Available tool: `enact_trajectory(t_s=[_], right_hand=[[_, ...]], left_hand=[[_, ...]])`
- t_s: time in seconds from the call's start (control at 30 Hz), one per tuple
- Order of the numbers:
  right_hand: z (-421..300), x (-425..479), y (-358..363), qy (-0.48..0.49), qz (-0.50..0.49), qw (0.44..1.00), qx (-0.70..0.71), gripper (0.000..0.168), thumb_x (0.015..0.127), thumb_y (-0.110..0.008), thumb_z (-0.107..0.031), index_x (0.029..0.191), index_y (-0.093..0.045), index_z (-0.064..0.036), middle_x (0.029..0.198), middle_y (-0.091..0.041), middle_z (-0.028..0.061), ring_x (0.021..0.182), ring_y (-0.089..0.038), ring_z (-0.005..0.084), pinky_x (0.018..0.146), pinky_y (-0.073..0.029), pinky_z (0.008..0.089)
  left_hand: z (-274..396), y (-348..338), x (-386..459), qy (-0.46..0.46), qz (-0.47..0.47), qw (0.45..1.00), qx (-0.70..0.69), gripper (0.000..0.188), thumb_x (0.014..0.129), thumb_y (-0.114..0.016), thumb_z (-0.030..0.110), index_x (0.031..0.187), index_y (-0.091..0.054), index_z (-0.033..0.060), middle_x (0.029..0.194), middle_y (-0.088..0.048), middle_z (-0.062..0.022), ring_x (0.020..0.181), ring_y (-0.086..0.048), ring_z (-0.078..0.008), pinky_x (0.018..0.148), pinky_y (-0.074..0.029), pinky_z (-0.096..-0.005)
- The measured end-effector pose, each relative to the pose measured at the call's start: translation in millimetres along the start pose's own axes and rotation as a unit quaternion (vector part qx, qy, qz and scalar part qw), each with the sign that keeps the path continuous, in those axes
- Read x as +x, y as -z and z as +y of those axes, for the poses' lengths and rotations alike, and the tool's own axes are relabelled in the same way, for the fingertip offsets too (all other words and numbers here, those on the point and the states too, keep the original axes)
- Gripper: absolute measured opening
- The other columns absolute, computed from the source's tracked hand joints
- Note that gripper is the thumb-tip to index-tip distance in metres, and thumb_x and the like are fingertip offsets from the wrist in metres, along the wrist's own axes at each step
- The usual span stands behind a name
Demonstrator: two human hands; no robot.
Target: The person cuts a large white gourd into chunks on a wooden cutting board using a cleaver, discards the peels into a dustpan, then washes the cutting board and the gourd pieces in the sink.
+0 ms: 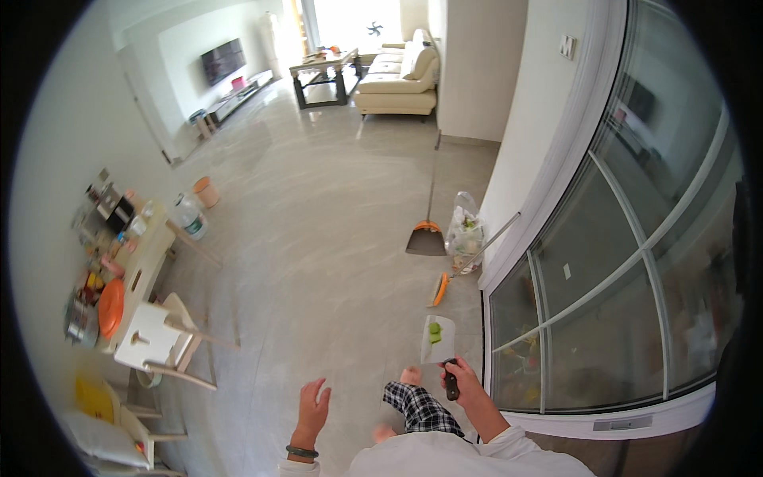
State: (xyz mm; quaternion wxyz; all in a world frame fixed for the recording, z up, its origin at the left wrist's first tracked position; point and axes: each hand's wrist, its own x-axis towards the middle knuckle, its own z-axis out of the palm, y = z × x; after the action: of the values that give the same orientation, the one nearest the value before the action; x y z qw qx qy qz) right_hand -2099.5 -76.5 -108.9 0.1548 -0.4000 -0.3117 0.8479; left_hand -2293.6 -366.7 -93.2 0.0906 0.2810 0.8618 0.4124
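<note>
My right hand (pixel 464 384) is closed around the dark handle of a cleaver (pixel 446 349), whose broad blade is held out flat over the floor. Green vegetable pieces (pixel 435 333) lie on that blade. Lower and to the left, my left hand (pixel 313 405) hangs in the air with its thumb apart from the fingers, holding nothing. Just beyond the blade are a broom (pixel 441 290) with an orange head and a long-handled dustpan (pixel 427 241). A clear plastic bag of refuse (pixel 466 232) stands beside them against the wall.
To my right is a sliding glass door (pixel 602 310) with a white frame. Along the left wall stand a cluttered table (pixel 146 247), a white chair (pixel 152 340), a large water bottle (pixel 191 217) and a small bin (pixel 206 192). Farther off are a cream sofa (pixel 396 95) and a coffee table (pixel 322 65).
</note>
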Motion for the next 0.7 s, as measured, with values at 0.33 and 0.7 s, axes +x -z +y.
enact_trajectory(t_s=[0.33,0.7], right_hand=[[-100,144,-19,0.092,0.113,0.982,0.12,0.018,0.086,-0.051,-0.008,0.103,-0.049,-0.006,0.09,-0.057,0.0058,0.067,-0.055,0.0112,0.052,-0.048,0.0269],[-224,276,-40,0.146,0.138,0.974,0.102,0.036,0.086,-0.051,-0.009,0.121,-0.041,-0.008,0.096,-0.057,0.0066,0.069,-0.054,0.0108,0.054,-0.048,0.0253]], left_hand=[[101,-123,253,-0.217,-0.235,0.947,-0.027,0.047,0.09,-0.044,0.024,0.134,-0.038,0.009,0.143,-0.031,-0.0095,0.135,-0.011,-0.036,0.105,-0.013,-0.0463],[209,-263,466,-0.46,-0.387,0.799,0.006,0.05,0.091,-0.041,0.037,0.135,-0.038,0.0111,0.144,-0.029,-0.003,0.136,-0.008,-0.0336,0.106,-0.01,-0.048]])
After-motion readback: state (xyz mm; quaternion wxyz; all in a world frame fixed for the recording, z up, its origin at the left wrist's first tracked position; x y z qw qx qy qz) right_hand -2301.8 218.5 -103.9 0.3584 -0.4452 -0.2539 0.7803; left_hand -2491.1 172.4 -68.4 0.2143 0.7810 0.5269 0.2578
